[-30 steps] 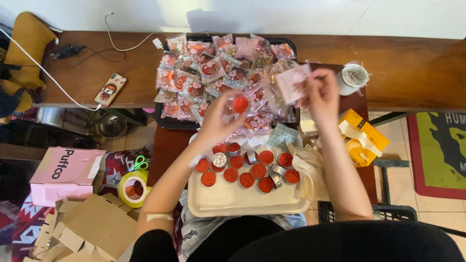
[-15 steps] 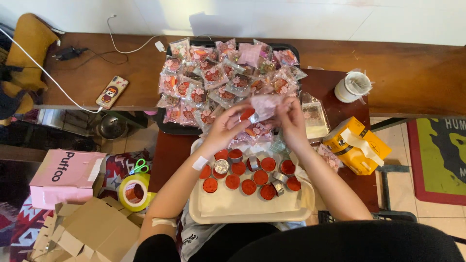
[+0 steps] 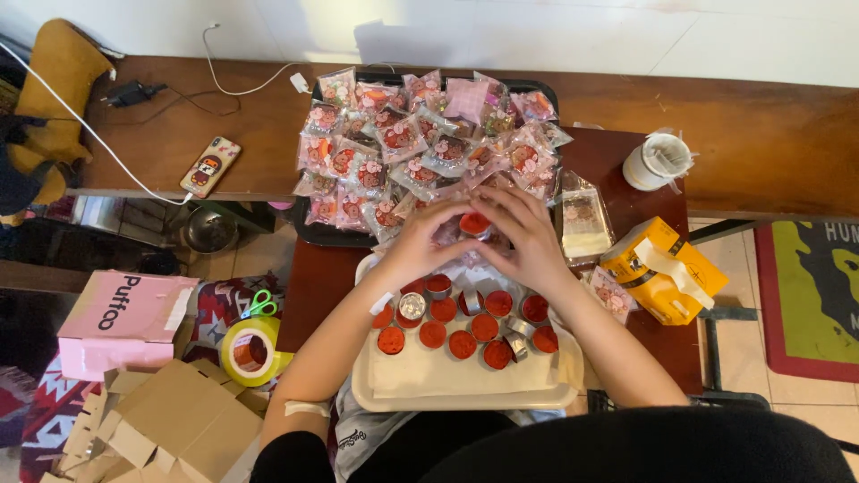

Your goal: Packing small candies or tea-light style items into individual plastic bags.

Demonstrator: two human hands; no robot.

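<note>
Glossy clear plastic packets [image 3: 420,143] crowd the far edge of the dark, smooth wooden desk [image 3: 309,286]. The near-edge tray [image 3: 465,394] looks like matt cream plastic. The small cups [image 3: 432,334] gleam like metal.

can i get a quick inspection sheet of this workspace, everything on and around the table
surface: dark red table against a brown wooden counter.
job's things: cream tray holding small round red cakes; one red cake between both hands; black tray heaped with pink sealed packets.
clutter: yellow box, white cup, phone, yellow tape roll, green scissors, pink box, cardboard boxes.
grippers: left hand and right hand close around the cake.
cables: white charger cable and black adapter on the counter.
surroundings: tiled floor, red-edged mat.
</note>
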